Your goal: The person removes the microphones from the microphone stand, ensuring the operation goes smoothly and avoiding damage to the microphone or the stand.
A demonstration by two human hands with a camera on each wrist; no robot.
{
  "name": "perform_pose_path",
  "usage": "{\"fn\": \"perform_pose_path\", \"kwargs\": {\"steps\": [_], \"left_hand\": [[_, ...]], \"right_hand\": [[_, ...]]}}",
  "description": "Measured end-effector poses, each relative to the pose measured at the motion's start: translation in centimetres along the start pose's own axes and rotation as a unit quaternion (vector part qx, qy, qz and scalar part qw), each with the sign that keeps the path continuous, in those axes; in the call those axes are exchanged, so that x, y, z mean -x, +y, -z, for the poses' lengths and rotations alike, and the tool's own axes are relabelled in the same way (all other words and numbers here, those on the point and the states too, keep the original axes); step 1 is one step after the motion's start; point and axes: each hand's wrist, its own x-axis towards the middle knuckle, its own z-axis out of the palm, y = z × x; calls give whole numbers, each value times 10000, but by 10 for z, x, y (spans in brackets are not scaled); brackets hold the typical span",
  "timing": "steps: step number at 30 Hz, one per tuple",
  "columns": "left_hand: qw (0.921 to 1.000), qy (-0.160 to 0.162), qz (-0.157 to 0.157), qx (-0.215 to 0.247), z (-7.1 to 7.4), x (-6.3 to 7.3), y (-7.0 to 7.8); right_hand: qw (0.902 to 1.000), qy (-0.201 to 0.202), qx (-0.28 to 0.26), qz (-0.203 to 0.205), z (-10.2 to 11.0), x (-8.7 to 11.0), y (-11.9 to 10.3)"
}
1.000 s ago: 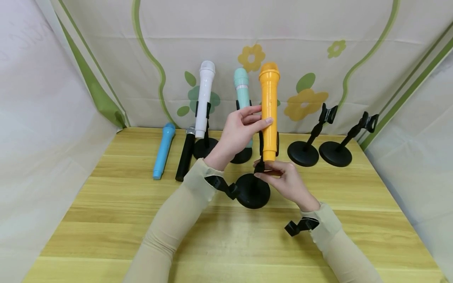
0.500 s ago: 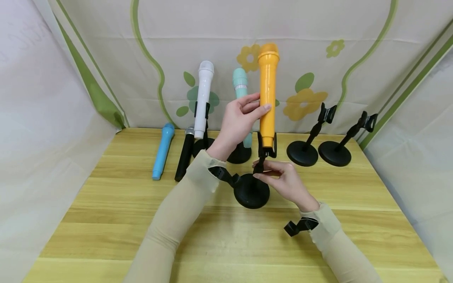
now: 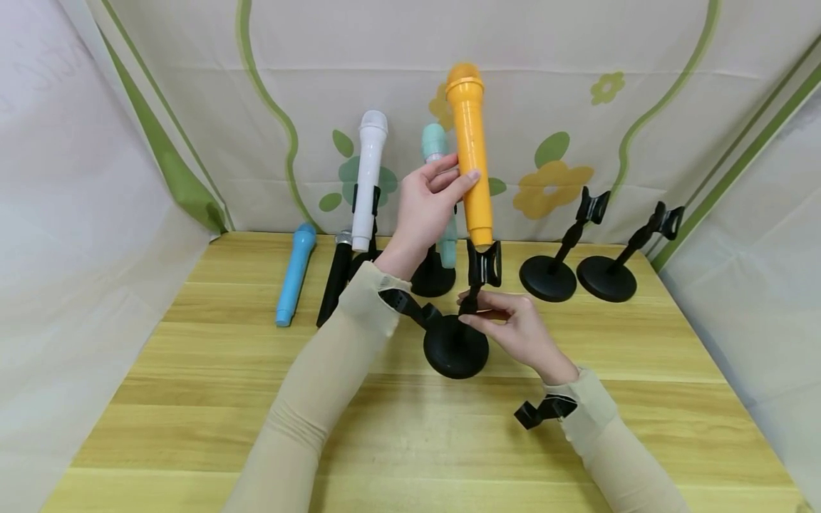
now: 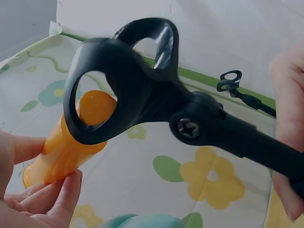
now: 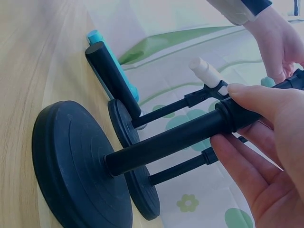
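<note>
My left hand (image 3: 426, 206) pinches an orange microphone (image 3: 471, 142) around its handle, thumb on the front and fingers behind. The microphone leans a little to the left, its lower end right at the top of a black microphone stand (image 3: 457, 349). In the left wrist view the stand's forked clip (image 4: 109, 90) overlaps the microphone's end, and nothing sits in the clip. My right hand (image 3: 522, 328) grips the stand's post just under the clip joint. In the right wrist view thumb and fingers close round the post (image 5: 166, 142) above the round base (image 5: 76, 166).
Behind the hands, a white microphone (image 3: 370, 171) and a mint-green microphone (image 3: 447, 246) rest in stands. A blue microphone (image 3: 296, 274) and a black microphone (image 3: 335, 281) lie at the left. At the right are two stands (image 3: 548, 278) with bare clips. A patterned cloth backs the table.
My left hand has lifted the orange microphone upward out of the stand's clip and tilted it slightly left. My right hand keeps its grip on the post.
</note>
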Motion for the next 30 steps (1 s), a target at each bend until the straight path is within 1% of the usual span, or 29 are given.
{"fn": "perform_pose_path", "kwargs": {"steps": [6,10,15,20,25,30], "left_hand": [[9997,260,-21,-31,2,-5,4],[9993,369,-34,10,8,-7,8],[9993,364,-22,24,18,-7,9],[9994,310,-17,-181,27,-5,6],[9987,327,2,-379,34,1,3],[9985,339,55,-426,42,7,1]], "right_hand": [[10000,32,18,-19,0,1,1],[10000,31,-1,-74,-1,1,1],[9999,41,-55,-94,-1,1,2],[9999,52,-8,-152,-1,1,1],[9998,49,-3,-166,-1,1,0],[9998,53,41,-172,-1,1,-1]]}}
